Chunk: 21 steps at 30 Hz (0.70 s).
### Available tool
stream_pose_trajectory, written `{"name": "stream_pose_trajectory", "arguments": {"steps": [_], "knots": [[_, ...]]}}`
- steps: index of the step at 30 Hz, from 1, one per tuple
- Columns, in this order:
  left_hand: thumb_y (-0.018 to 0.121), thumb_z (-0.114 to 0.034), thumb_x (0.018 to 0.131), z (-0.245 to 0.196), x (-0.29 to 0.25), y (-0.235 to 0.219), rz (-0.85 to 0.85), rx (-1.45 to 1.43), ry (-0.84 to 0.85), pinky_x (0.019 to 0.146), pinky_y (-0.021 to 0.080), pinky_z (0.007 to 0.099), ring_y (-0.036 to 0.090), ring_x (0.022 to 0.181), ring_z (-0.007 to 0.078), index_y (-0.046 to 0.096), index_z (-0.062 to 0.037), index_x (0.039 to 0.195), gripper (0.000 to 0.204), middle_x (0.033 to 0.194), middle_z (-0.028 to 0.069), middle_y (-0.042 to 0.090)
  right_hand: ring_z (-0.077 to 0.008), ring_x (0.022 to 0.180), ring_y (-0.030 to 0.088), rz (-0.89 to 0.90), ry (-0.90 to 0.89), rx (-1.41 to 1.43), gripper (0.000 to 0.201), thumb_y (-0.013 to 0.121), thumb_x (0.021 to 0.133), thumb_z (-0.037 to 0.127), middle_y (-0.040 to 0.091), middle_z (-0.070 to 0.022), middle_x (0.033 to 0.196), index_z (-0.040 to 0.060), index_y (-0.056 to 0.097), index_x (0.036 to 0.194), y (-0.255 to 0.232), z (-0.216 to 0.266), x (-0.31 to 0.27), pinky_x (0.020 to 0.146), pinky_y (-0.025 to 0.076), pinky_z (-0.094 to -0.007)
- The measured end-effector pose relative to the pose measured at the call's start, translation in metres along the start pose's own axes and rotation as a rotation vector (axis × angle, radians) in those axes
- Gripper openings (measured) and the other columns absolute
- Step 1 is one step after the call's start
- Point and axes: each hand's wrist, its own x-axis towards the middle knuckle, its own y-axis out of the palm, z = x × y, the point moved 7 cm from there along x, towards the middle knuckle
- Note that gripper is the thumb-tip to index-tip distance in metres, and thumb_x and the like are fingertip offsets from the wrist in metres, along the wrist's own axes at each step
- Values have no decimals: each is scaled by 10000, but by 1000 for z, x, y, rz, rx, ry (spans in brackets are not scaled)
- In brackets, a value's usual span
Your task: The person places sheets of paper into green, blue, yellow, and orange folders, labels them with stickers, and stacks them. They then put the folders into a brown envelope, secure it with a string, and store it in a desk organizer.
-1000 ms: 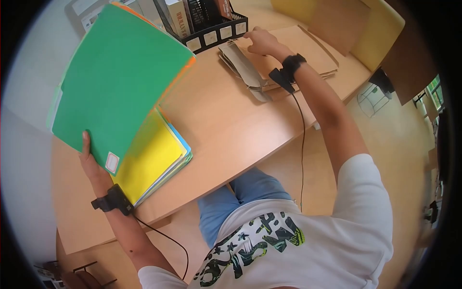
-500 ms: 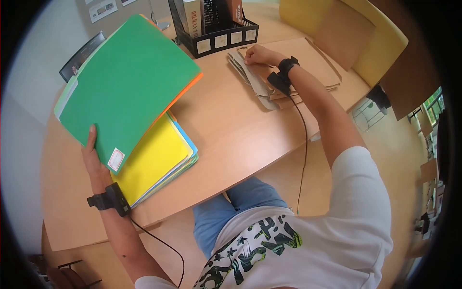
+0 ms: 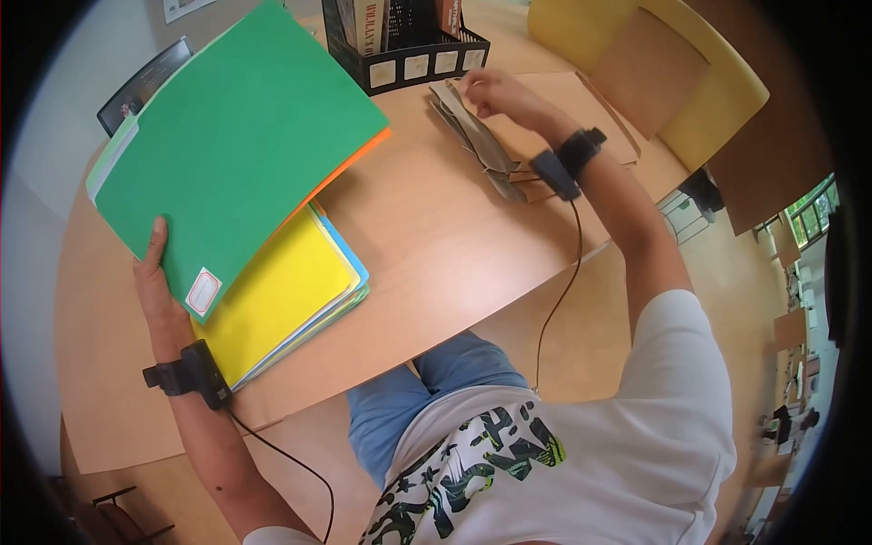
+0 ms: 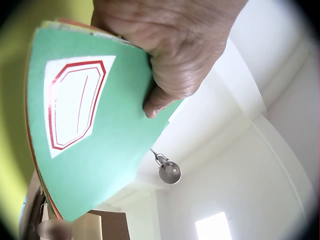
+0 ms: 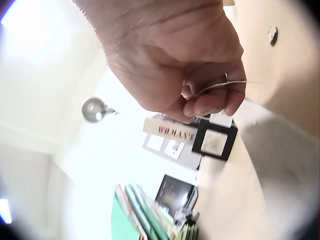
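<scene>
My left hand (image 3: pixel 156 286) grips the lower left corner of a green folder (image 3: pixel 236 127), thumb on top; an orange edge shows beneath. In the left wrist view, the thumb of that hand (image 4: pixel 172 47) presses the folder (image 4: pixel 115 145) near its red-bordered label (image 4: pixel 77 102). A yellow folder (image 3: pixel 277 295) tops the stack lying under it. Over the flap (image 3: pixel 472 136) of a brown paper envelope (image 3: pixel 559 95), my right hand (image 3: pixel 518 100) is raised. In the right wrist view, that hand (image 5: pixel 175 60) has curled fingers pinching a thin white string (image 5: pixel 215 86).
A black desk organizer (image 3: pixel 413 68) with books stands at the table's back edge. Behind the green folder is a dark screen-like object (image 3: pixel 145 86). A yellow chair (image 3: pixel 736 54) stands at the right, and cables hang from both wrists.
My right hand has lifted from low over the envelope's flap and shifted slightly right. My left hand still grips the green folder, now a little further left in view; the head view has shifted too.
</scene>
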Motion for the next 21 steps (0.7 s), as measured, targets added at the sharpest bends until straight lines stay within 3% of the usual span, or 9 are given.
{"name": "stream_pose_trajectory", "arguments": {"steps": [3, 6, 7, 10, 13, 16, 19, 21], "knots": [[621, -131, 886, 0, 0, 0, -12, -15, 1, 792, 524, 303, 601, 949, 192, 483, 6, 1223, 389, 1106, 100, 574, -89, 805, 549, 690, -231, -265, 295, 625, 861, 252, 604, -26, 846, 46, 611, 1072, 70, 59, -66, 694, 459, -224], [626, -137, 884, -1, -3, 2, -60, 16, -17, 797, 524, 305, 607, 938, 198, 481, 12, 1228, 403, 1100, 101, 577, -98, 879, 560, 479, -31, -126, 405, 644, 836, 284, 635, -29, 932, 61, 595, 1170, 31, 34, -45, 733, 474, -263], [627, -140, 883, 0, -4, 2, -39, 1, -26, 801, 523, 306, 605, 943, 200, 479, 15, 1231, 409, 1105, 102, 576, -144, 889, 596, 180, -59, -299, 446, 633, 830, 312, 652, -65, 941, 45, 581, 1183, 3, 19, -26, 756, 486, -305], [624, -158, 887, 1, 1, 0, 3, -34, -27, 813, 522, 310, 605, 960, 204, 484, 15, 1233, 411, 1117, 103, 578, -239, 870, 631, -98, 52, -980, 469, 610, 826, 316, 663, -130, 940, 37, 564, 1199, -18, -4, -20, 771, 492, -353], [612, -188, 897, 4, 3, 0, 18, -80, -32, 822, 524, 318, 610, 973, 206, 501, 6, 1222, 394, 1122, 98, 589, -337, 850, 629, -72, 115, -1133, 444, 568, 818, 255, 658, -180, 910, 33, 552, 1202, 1, -24, -23, 765, 491, -400], [606, -201, 902, 2, -1, 1, 27, -131, -69, 821, 522, 322, 609, 968, 203, 503, 6, 1218, 391, 1115, 96, 593, -347, 931, 624, 24, 191, -1203, 355, 583, 772, 214, 654, -189, 957, 10, 588, 1062, 9, -35, -22, 781, 496, -414], [601, -208, 906, -6, -3, 12, -3, -135, -28, 821, 520, 325, 610, 959, 200, 504, 3, 1216, 387, 1106, 95, 597, -366, 892, 630, -124, 112, -1124, 383, 568, 764, 180, 661, -194, 910, -12, 582, 1094, 5, -10, -32, 765, 497, -436], [598, -210, 908, -11, -13, 28, -11, -161, -28, 822, 518, 325, 608, 957, 199, 501, -2, 1219, 387, 1106, 95, 596, -326, 768, 615, -140, -90, -925, 444, 509, 771, 135, 640, -166, 806, -13, 539, 1188, 10, 14, -49, 681, 473, -422]]}}
